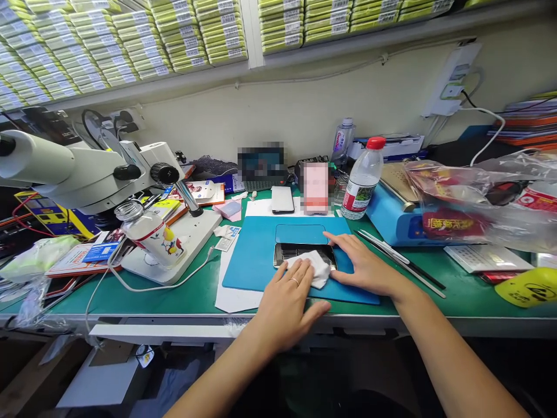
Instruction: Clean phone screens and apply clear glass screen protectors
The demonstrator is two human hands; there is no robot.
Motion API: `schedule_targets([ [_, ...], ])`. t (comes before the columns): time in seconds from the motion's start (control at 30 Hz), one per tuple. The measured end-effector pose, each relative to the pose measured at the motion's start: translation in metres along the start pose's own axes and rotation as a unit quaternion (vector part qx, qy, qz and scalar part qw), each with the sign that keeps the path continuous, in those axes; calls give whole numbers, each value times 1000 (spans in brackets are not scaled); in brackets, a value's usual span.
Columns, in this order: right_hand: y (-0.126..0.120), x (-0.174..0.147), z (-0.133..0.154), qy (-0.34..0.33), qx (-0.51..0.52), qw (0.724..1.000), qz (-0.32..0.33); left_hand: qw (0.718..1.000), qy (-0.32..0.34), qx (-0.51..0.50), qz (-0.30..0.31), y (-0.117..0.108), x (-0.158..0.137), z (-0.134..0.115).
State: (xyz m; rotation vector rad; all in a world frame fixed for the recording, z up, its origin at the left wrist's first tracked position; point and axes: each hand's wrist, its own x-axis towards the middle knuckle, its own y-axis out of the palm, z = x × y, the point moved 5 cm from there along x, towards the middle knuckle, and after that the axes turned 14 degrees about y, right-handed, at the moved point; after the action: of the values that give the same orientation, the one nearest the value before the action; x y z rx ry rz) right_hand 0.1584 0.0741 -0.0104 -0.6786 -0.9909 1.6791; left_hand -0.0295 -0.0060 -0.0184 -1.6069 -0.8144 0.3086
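A phone body [282,253] with its dark inside facing up lies on a blue mat [250,255]. On its right part rests a folded white tissue [321,269], held down under the fingers of my left hand [289,299], which wears a ring. My right hand [363,261] is open at the phone's right end, thumb and index finger spread apart. Its thumb is by the lower right corner, and the index fingertip is beside a thin glass panel [300,233]. That panel lies flat just behind the phone body. The tissue and my left fingers cover part of the phone's inside.
A microscope [78,174] stands left, with a jar [152,235] on its base. Behind the mat are a white phone [282,200] and a red-capped bottle [363,180]. Tweezers-like tools [400,261] and a blue device [391,215] are right. A cable [165,287] crosses the left side.
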Motion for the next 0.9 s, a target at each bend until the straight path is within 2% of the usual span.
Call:
schedule_targets([
  [0.13,0,-1,-1,13,-4,1000,3,998,-41,39,6,-8,-25,22],
  [0.27,0,-1,-1,16,-7,1000,5,997,-64,51,5,-14,-36,42],
  [0.5,1,0,-1,18,-14,1000,4,997,-74,31,10,-11,-40,47],
  [0.9,1,0,-1,20,-4,1000,2,994,-97,33,23,-13,-11,62],
])
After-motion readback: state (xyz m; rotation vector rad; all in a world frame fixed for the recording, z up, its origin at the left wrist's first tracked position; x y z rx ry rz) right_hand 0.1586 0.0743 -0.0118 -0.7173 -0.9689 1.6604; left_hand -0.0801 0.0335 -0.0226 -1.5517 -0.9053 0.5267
